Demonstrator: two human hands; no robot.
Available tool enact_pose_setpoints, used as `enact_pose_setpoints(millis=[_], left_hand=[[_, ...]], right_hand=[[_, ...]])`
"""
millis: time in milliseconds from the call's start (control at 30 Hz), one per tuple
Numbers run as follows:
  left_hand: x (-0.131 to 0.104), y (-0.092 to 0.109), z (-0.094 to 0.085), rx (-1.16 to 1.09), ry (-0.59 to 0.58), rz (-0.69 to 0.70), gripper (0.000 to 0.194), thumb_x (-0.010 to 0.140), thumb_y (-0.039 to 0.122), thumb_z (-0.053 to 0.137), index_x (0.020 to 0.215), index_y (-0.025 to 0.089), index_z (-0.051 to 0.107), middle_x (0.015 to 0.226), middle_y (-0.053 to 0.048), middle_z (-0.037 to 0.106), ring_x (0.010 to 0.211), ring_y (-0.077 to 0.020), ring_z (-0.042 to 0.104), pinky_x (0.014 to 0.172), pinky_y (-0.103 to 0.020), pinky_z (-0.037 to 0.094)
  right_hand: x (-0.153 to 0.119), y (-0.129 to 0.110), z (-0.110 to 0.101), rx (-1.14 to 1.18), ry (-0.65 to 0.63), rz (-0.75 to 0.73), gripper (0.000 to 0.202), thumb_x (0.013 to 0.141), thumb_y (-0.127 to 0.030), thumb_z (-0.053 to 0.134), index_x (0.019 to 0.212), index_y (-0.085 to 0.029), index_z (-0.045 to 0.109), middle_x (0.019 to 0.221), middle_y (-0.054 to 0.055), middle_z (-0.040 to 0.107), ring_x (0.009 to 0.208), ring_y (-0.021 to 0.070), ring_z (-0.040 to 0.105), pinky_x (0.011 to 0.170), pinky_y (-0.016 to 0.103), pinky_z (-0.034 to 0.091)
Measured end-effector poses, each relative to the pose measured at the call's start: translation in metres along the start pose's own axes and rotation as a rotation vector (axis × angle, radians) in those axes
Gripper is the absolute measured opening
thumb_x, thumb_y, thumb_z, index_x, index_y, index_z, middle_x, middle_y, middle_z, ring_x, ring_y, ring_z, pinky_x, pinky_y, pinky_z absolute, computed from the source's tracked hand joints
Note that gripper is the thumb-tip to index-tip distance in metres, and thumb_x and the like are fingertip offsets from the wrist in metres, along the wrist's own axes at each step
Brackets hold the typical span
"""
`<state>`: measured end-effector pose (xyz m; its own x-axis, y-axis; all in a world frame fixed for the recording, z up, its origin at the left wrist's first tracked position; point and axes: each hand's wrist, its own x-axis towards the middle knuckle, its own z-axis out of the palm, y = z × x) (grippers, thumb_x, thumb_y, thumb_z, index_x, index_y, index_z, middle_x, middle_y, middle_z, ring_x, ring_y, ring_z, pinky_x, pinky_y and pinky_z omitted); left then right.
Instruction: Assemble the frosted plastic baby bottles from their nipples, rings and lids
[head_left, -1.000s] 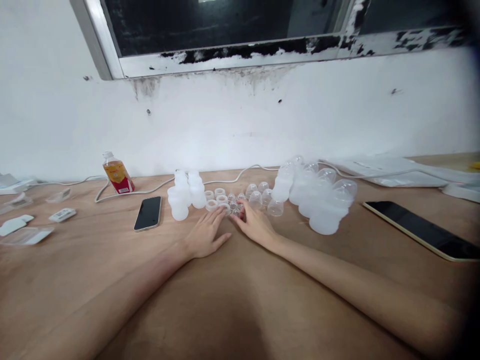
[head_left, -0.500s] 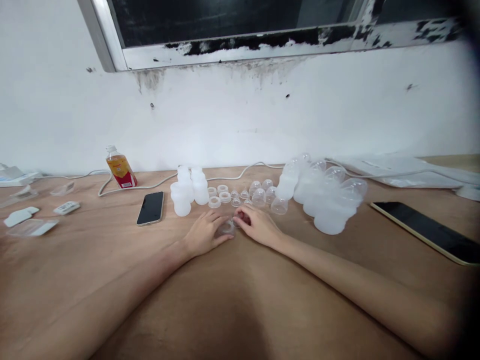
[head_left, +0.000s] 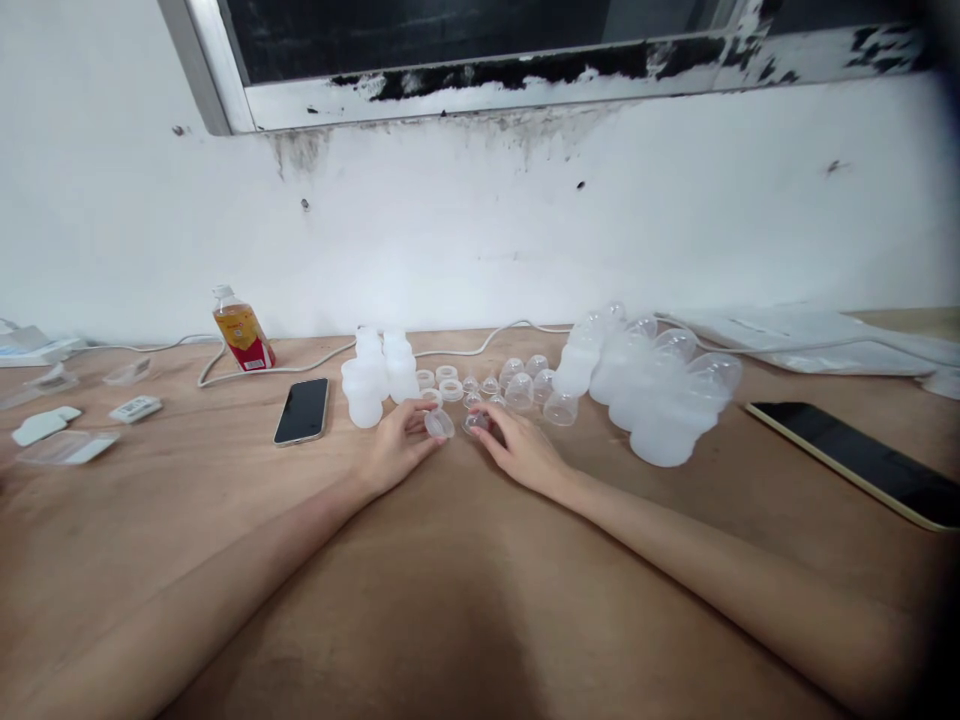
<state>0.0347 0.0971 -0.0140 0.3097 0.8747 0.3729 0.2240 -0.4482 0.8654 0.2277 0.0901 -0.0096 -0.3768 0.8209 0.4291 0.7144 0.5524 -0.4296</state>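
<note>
Your left hand (head_left: 397, 446) angles inward, pinching a tilted ring (head_left: 439, 425). Your right hand (head_left: 522, 446), curled opposite, grips a clear teat (head_left: 475, 423).

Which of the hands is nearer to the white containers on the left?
Left. The left hand, holding a translucent ring, is close in front of the white containers; the right hand is farther, to their right, at a small clear piece.

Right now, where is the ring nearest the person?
In the head view, just left of centre: the ring is tilted in the left hand, left of the clear piece at the right hand.
</note>
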Motion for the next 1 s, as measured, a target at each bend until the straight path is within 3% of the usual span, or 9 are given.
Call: enact_pose_setpoints(millis=[167,267,433,533,733,867,1000], left_hand=[[-0.001,0.002,-0.003,0.29,0.028,0.068,0.033,0.066,0.026,0.062,0.097,0.018,0.052,0.103,-0.005,0.057,0.086,-0.0164,0.055,0.078,-0.035,0.046],[-0.001,0.001,-0.003,0.295,-0.002,0.082,0.033,0.067,0.027,0.061,0.097,0.017,0.052,0.102,-0.005,0.058,0.084,-0.0152,0.056,0.077,-0.032,0.047],[-0.002,-0.001,-0.002,0.248,-0.039,0.097,0.037,0.067,0.028,0.062,0.101,0.017,0.053,0.102,-0.006,0.058,0.091,-0.016,0.055,0.082,-0.032,0.045],[-0.002,-0.001,-0.002,0.248,-0.05,0.099,0.038,0.067,0.029,0.062,0.102,0.017,0.053,0.103,-0.006,0.058,0.092,-0.0164,0.055,0.084,-0.032,0.045],[-0.002,0.002,-0.002,0.257,-0.059,0.127,0.037,0.069,0.029,0.061,0.102,0.017,0.053,0.104,-0.006,0.058,0.094,-0.0165,0.054,0.085,-0.033,0.044],[-0.003,0.002,-0.003,0.291,-0.064,0.125,0.038,0.068,0.03,0.061,0.103,0.017,0.052,0.103,-0.005,0.058,0.094,-0.0168,0.054,0.084,-0.033,0.045],[-0.003,0.0,-0.002,0.334,-0.062,0.174,0.037,0.069,0.028,0.06,0.104,0.018,0.051,0.104,-0.005,0.058,0.093,-0.0165,0.054,0.082,-0.032,0.046]], right_hand=[[0.003,0.006,-0.001,0.203,0.105,0.027,0.02,0.077,-0.025,0.047,0.096,-0.021,0.054,0.095,0.005,0.051,0.08,0.0152,0.052,0.061,0.027,0.046],[0.003,0.007,-0.001,0.275,0.144,0.031,0.02,0.075,-0.023,0.05,0.094,-0.022,0.056,0.095,0.005,0.046,0.077,0.0141,0.051,0.059,0.026,0.048],[0.0,0.004,0.001,0.199,0.176,-0.041,0.022,0.077,-0.02,0.046,0.096,-0.021,0.056,0.104,0.007,0.042,0.06,0.0091,0.048,0.063,0.03,0.048],[-0.001,0.0,0.0,0.137,0.158,-0.083,0.024,0.08,-0.022,0.043,0.1,-0.022,0.054,0.108,0.007,0.044,0.062,0.01,0.05,0.067,0.031,0.047],[-0.003,-0.003,0.0,0.079,0.093,-0.091,0.035,0.082,-0.029,0.042,0.115,-0.022,0.041,0.098,0.007,0.052,0.079,0.0163,0.053,0.074,0.033,0.044],[-0.002,-0.001,0.002,0.16,0.106,-0.048,0.031,0.076,-0.031,0.052,0.102,-0.019,0.043,0.089,0.005,0.054,0.065,0.0134,0.053,0.064,0.031,0.047],[-0.002,-0.001,0.002,0.188,0.089,-0.141,0.018,0.078,-0.029,0.049,0.093,-0.02,0.05,0.093,0.006,0.051,0.076,0.0141,0.053,0.063,0.026,0.047]])
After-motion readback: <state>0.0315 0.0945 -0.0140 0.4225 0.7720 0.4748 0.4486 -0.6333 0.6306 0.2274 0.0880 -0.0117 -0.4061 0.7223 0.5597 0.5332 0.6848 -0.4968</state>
